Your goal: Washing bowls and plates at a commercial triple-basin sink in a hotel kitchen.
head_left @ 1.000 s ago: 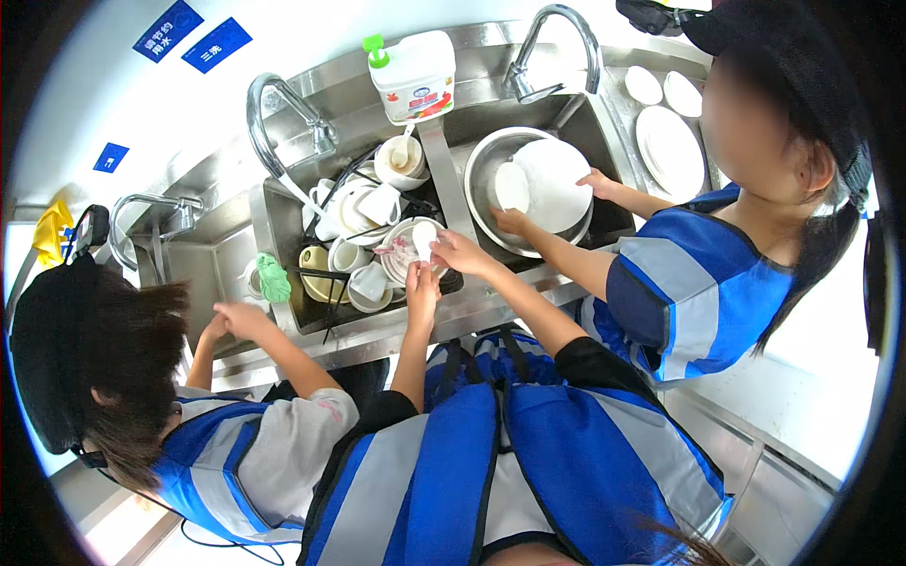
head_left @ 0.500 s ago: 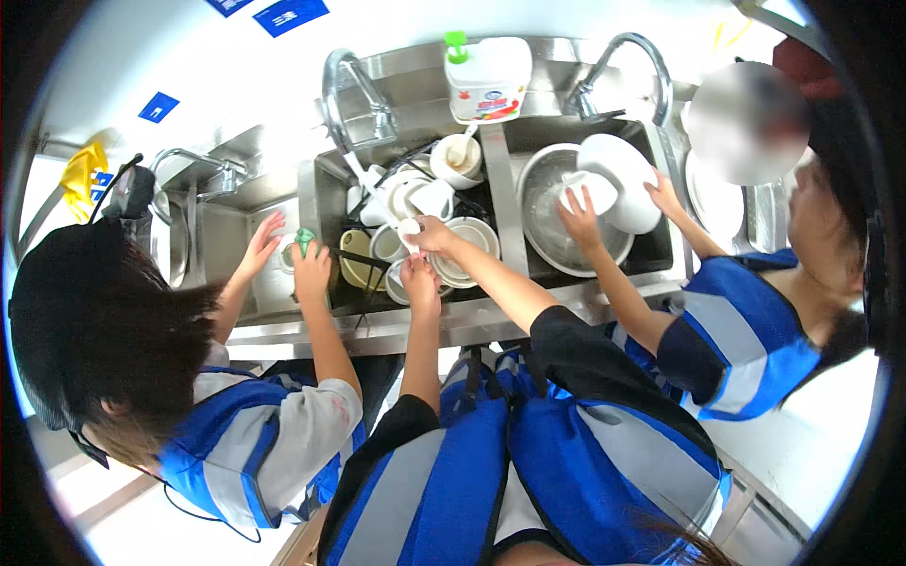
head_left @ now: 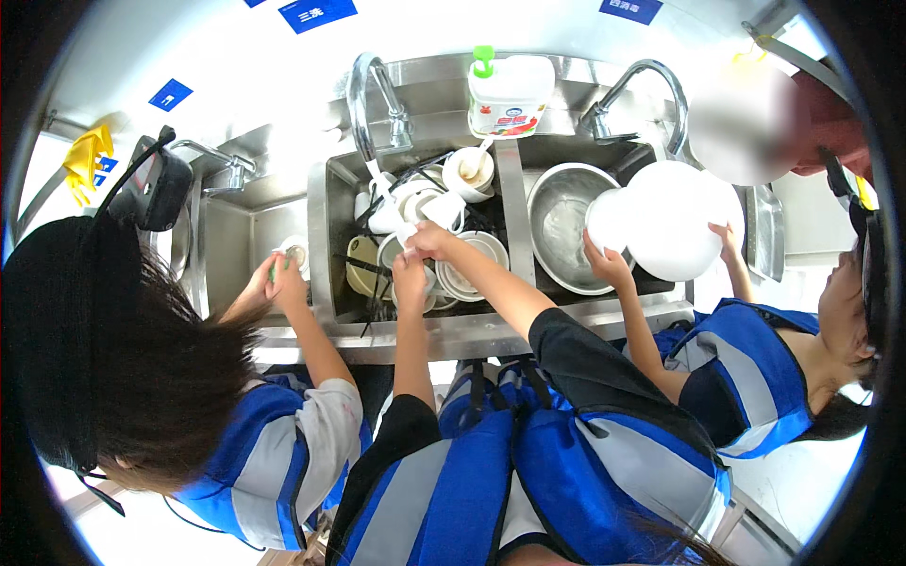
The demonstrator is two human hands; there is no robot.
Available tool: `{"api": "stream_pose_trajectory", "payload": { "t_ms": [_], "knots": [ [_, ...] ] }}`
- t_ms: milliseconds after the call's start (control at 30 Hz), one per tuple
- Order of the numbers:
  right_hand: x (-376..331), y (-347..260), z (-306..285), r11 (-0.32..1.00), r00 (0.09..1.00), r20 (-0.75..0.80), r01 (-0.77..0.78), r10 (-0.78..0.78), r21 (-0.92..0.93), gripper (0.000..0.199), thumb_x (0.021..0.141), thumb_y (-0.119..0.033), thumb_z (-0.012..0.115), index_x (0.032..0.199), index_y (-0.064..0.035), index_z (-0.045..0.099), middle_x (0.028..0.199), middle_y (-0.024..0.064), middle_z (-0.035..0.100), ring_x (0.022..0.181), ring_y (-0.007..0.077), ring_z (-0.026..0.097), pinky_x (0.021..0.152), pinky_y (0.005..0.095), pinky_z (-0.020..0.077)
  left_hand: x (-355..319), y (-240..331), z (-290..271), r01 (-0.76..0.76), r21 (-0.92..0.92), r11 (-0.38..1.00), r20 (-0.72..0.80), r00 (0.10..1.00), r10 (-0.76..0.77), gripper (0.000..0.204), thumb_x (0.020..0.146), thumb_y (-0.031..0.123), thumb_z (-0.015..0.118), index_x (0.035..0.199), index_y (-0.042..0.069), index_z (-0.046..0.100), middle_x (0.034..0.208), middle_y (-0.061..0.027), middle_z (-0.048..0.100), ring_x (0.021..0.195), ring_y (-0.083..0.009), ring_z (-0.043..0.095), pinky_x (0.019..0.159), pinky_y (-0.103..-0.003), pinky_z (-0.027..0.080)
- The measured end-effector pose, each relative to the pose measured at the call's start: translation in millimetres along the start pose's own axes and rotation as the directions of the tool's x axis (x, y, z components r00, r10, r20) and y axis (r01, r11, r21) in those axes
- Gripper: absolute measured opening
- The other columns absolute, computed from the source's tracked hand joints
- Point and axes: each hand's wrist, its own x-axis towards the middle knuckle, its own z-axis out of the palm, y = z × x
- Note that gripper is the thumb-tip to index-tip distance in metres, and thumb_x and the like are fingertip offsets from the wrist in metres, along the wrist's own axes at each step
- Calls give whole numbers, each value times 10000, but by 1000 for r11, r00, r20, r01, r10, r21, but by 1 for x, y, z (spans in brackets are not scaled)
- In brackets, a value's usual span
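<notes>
My right hand (head_left: 430,241) reaches into the middle sink (head_left: 472,335) and pinches a small white piece (head_left: 407,230) under the thin stream from the tap (head_left: 363,94). My left hand (head_left: 411,274) sits just below it with fingers curled, over stacked white bowls (head_left: 472,274). Whether it grips one is hidden. More white cups and bowls (head_left: 415,203) crowd the back of the sink.
A detergent bottle with a green pump (head_left: 510,94) stands on the ledge behind. A person on my left rubs a small dish (head_left: 294,253) in the left sink. A person on my right holds large white plates (head_left: 675,222) over a steel basin (head_left: 562,226).
The view has swung left and tilted, so the sinks sit more centred. My hands moved up under the tap's stream. The person on my right lifted the plates higher.
</notes>
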Motion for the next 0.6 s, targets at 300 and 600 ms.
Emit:
{"api": "stream_pose_trajectory", "payload": {
  "t_ms": [300,600],
  "knots": [
    [-41,-27,-25,980,1000,-31,-11,5,-199,328,832,-246,577,722,60,535,570,103,523,405,138,472,343,292,353,-37,41,14,-377,752,541,266,924,275,307,847,89,459,1106,-76,464,834,-284,581,798,-428,574,680,-492,440],
    [-65,-16,-44,793,915,-123,259,-385,-552,292,830,-252,576,880,33,614,639,110,600,591,182,598,555,326,477,-45,8,43,-301,170,938,165,947,274,338,893,100,388,1210,-14,423,1044,-260,547,1026,-414,496,835,-445,396]
  ]
}}
